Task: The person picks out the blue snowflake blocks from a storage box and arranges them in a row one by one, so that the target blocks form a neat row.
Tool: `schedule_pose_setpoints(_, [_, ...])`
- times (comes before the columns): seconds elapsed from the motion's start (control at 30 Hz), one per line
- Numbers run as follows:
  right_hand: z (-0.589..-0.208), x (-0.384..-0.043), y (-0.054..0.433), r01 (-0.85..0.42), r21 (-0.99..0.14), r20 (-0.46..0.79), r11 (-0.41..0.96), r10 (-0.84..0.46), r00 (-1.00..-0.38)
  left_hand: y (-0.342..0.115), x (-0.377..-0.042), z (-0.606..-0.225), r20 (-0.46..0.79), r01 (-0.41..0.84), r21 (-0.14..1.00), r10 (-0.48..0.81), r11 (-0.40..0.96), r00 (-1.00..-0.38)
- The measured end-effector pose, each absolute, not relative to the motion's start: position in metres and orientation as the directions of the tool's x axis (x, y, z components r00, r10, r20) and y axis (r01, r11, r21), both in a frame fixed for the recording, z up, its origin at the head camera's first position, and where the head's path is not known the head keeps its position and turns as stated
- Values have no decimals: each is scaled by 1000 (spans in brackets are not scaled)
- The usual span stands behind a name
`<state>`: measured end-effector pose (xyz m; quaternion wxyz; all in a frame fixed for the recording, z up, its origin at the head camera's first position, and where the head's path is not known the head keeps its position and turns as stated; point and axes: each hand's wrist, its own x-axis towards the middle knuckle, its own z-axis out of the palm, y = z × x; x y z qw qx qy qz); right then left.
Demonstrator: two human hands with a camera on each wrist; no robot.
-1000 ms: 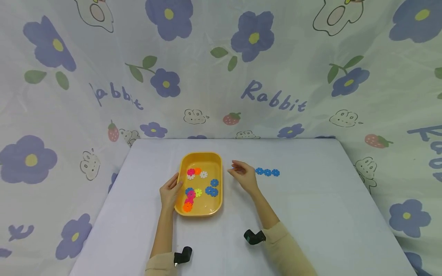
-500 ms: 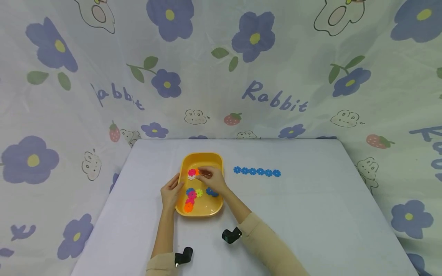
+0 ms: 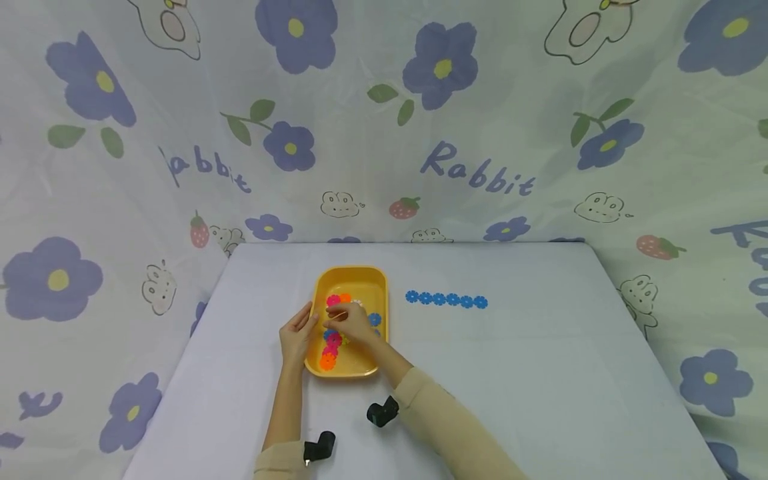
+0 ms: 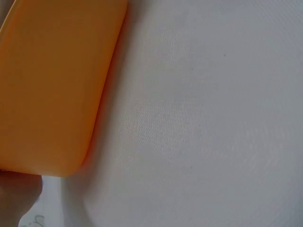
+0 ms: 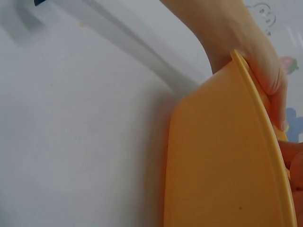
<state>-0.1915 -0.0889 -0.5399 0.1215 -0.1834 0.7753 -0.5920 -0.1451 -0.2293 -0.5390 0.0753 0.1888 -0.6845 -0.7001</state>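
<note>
My left hand [image 3: 295, 337] grips the left rim of a yellow tray [image 3: 375, 280], thumb over the edge. Inside the tray lie flower-shaped plastic discs: a pink disc [image 3: 333, 301], an orange disc [image 3: 328, 361], a blue disc [image 3: 375, 319] and others in white and yellow. My right hand [image 3: 354, 325] is over the middle of the tray, thumb and fingertips apart, partly covering the yellow and blue discs. I see nothing held between them. In the right wrist view, the tray's outer wall [image 5: 218, 151] hides most of that hand, and my left hand [image 5: 246, 42] shows at the rim.
To the right of the tray, a straight row of several blue discs [image 3: 447, 299] lies on the white tabletop [image 3: 510, 373]. A patterned cloth [image 3: 360, 133] rises behind the table and along both sides. A black wrist camera [image 3: 382, 411] sits by the right sleeve.
My right hand has left the end of the blue row, where one more disc now shows, and moved left into the tray, then slightly nearer. The left hand stays on the rim.
</note>
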Motion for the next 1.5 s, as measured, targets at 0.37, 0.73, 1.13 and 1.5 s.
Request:
schedule_pose_setpoints(0.37, [-537, -189, -91, -173, -861, -48, 479, -416, -908, -229, -146, -540, -150, -133, 989, -373, -70, -916])
schedule_pose_setpoints(0.73, [-541, -187, -93, -309, -748, -77, 588, -539, -839, -228, -145, -541, -151, -129, 988, -389, -81, -909])
schedule_pose_setpoints(1.13, [-539, -186, -91, -339, -720, -81, 606, -558, -826, -228, -144, -539, -159, -137, 987, -389, -84, -907])
schedule_pose_setpoints(1.5, [-537, -183, -92, -259, -725, -130, 638, -496, -859, -227, -145, -539, -168, -138, 985, -384, -103, -908])
